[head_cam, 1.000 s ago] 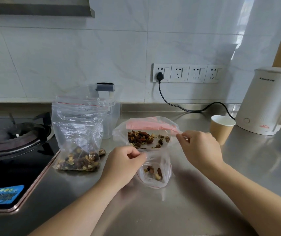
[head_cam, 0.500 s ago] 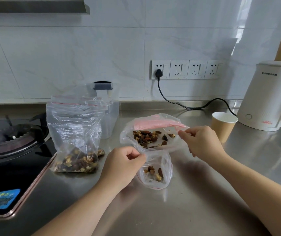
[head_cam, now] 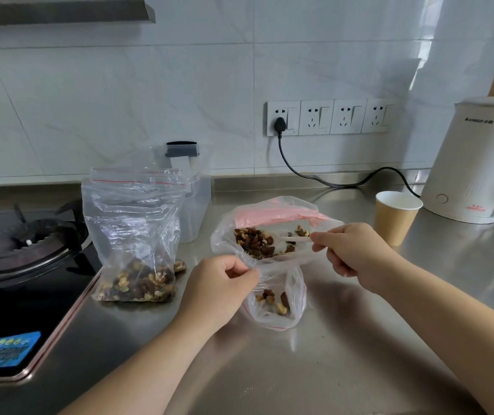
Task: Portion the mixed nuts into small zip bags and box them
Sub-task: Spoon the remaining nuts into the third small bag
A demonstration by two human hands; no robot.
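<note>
Your left hand (head_cam: 218, 290) pinches the small bag's (head_cam: 275, 301) rim; keep that mouth wide and low on the bench (head_cam: 344, 339). Your right hand (head_cam: 356, 250) grips a white spoon (head_cam: 292, 238) inside the nut bag (head_cam: 269, 235). Take a modest scoop, level it, then tip it well inside so nothing spills.
</note>
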